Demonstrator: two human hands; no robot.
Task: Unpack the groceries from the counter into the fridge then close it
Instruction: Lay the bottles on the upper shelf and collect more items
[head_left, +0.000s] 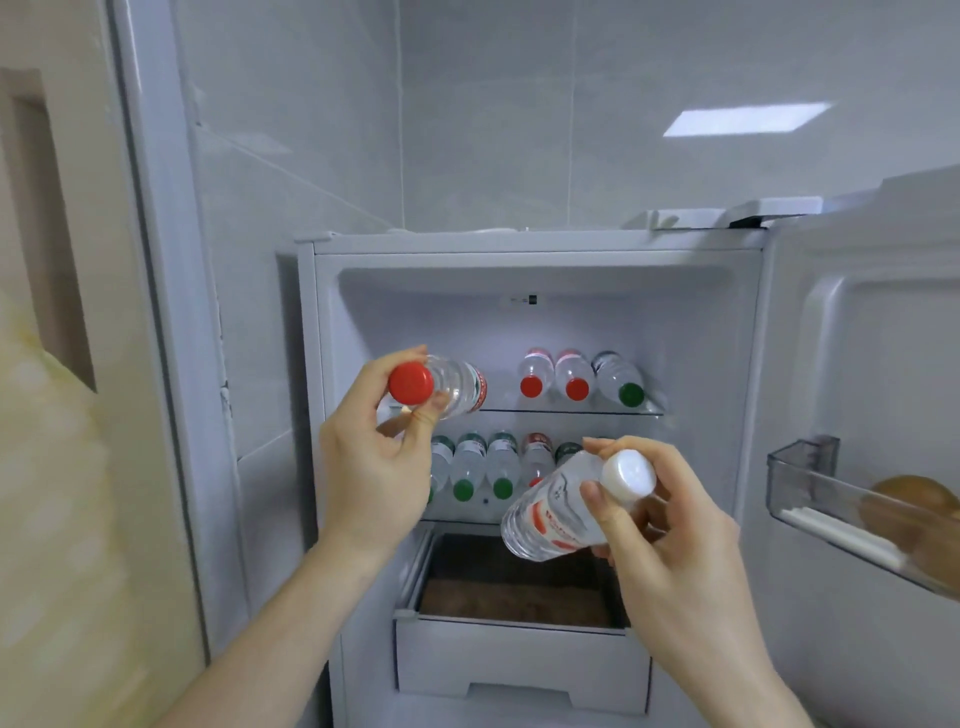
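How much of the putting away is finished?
Partly done: bottles already lie on the top shelf and the shelf below. The left hand holds a red-capped bottle; the right hand holds a white-capped bottle. Both need shelving, and the fridge door is still open.

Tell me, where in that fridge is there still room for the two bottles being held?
The upper shelf has bare glass left of its three lying bottles, where the left hand carries the red-capped bottle. The lower shelf's row looks packed. The door bin has room at its left end.
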